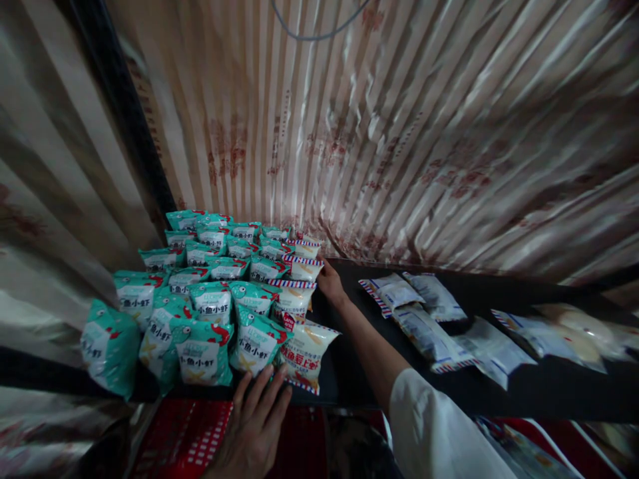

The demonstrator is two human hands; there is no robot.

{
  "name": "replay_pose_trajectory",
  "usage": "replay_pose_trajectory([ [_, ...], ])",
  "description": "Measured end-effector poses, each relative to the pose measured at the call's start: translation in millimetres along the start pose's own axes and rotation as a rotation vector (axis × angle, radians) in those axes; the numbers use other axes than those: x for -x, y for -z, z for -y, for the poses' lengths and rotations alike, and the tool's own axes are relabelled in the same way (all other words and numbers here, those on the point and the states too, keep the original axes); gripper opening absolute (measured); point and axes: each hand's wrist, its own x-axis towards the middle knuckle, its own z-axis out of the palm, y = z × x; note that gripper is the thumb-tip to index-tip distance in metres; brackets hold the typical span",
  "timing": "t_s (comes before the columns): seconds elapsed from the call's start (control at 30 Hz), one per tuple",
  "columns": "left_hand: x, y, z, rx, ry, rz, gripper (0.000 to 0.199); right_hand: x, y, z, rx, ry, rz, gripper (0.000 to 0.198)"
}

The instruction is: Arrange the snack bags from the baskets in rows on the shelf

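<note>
Teal snack bags (204,352) with fish pictures stand upright in several rows on a dark shelf (344,372). Along their right side runs a column of white snack bags (309,352) with red-and-blue striped edges. My right hand (330,283) reaches over the shelf, its curled fingers at the right edge of a white snack bag (305,269) toward the back; the fingertips are partly hidden. At the shelf's front edge, my left hand (257,412) is open with fingers extended, its fingertips by the bottoms of the front teal and white bags.
Right of my arm, several pale packets (429,332) lie flat on the shelf, some overlapping. Pleated curtain (319,133) hangs behind, with a dark post (124,100) at left. Below the shelf is a red perforated basket (180,432). A grey cable (319,36) loops down above.
</note>
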Motion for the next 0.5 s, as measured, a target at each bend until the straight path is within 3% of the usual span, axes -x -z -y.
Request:
replay_pose_trajectory([
  [0.2,1.7,-0.7,0.4,0.025,0.006,0.007,0.034,-5.0,1.0,4.1,0.135,-0.011,-0.082,0.037],
  [0.33,1.5,-1.4,-0.2,0.013,0.004,0.01,0.033,-5.6,0.2,3.8,0.107,0.002,-0.023,0.025],
  [0.5,-0.9,-1.1,-1.0,0.041,0.013,-0.009,0.033,-1.8,0.1,5.5,0.091,0.018,0.008,0.023],
])
